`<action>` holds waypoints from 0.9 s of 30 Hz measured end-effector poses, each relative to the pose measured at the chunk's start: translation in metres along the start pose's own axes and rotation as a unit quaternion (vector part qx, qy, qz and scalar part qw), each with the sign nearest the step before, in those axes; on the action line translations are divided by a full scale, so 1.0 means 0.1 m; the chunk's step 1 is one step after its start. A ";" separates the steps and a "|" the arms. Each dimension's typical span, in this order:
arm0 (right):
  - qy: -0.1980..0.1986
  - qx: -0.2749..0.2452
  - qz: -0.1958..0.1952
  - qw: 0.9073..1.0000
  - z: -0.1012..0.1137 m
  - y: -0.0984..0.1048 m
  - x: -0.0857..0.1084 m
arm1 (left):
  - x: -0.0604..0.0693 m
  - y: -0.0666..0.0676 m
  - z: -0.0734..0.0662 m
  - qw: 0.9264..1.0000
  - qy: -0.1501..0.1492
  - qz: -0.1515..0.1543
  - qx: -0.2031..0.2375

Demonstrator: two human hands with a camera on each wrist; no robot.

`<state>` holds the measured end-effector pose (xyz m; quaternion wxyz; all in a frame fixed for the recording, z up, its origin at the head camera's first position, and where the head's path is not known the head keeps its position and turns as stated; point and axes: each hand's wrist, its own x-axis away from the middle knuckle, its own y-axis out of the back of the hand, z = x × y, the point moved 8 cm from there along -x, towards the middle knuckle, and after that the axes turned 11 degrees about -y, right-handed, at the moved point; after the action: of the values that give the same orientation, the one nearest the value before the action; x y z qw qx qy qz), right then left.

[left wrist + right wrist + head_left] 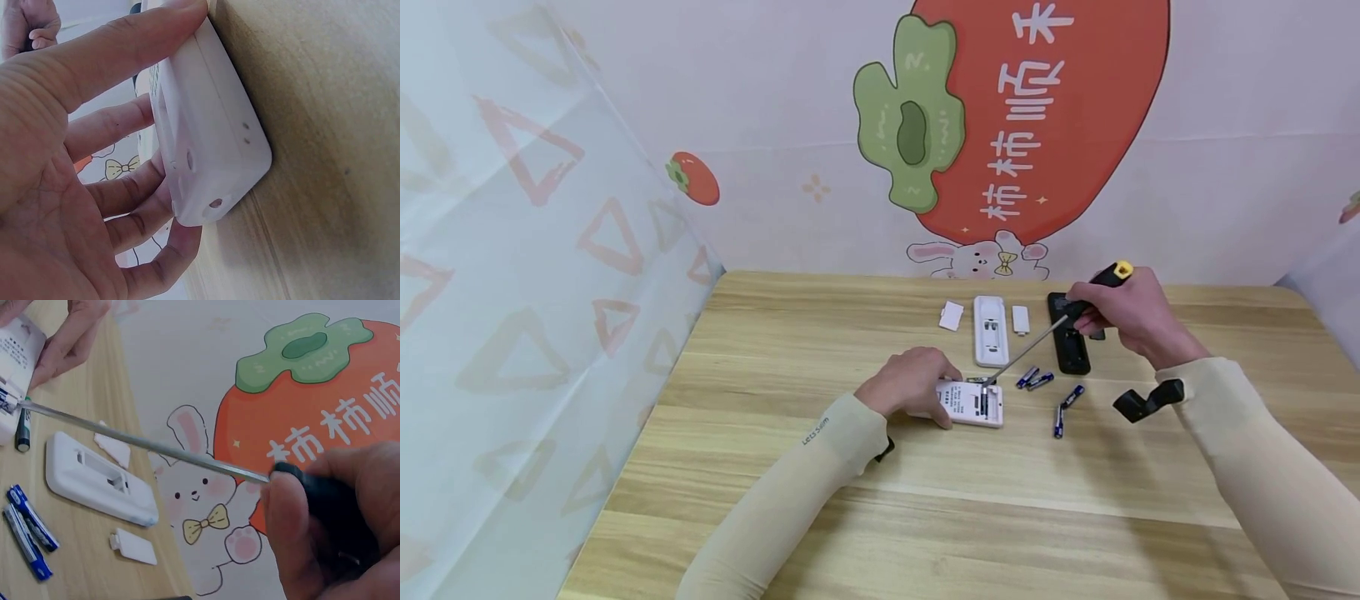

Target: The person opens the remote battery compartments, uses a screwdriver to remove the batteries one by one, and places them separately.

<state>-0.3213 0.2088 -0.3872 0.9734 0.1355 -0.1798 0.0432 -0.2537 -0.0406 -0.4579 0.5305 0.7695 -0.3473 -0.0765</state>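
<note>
My left hand (913,379) grips the near-left end of a white remote control (958,408), thumb on one side and fingers on the other. The remote lies on the table with its printed back up and its battery compartment exposed. In the left wrist view the remote's rounded end (219,144) shows between thumb and fingers. My right hand (1138,317) holds a screwdriver (1028,348) by its black and yellow handle. Its long metal shaft (150,444) slants down to the left, with the tip at the compartment. A dark green battery (23,428) lies beside the remote.
Behind stand a second white remote (991,354), its compartment uncovered, and two small white covers (951,316) (1020,320). A black remote (1075,358) lies under the right hand, a small black piece (1097,335) beside it. Several blue batteries (1040,381) (1058,421) lie loose on the wooden table (925,517).
</note>
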 end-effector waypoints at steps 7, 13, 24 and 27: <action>0.113 0.085 0.045 0.989 0.18 -0.08 0.11 | 0.00 -0.01 0.00 1.000 -0.002 0.002 0.003; 0.243 0.164 0.075 0.953 0.37 -0.23 0.44 | 0.00 0.00 0.01 1.000 -0.002 0.002 0.005; 0.329 0.202 0.025 0.922 0.55 -0.47 0.87 | 0.00 -0.01 0.02 1.000 -0.002 0.000 0.011; 0.334 0.210 0.018 0.919 0.57 -0.51 0.92 | 0.00 -0.01 0.01 1.000 0.000 0.000 0.015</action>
<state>-0.2481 0.1472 -0.3155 0.9252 0.3108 0.1664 0.1402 -0.2539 -0.0418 -0.4589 0.5190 0.7771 -0.3487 -0.0718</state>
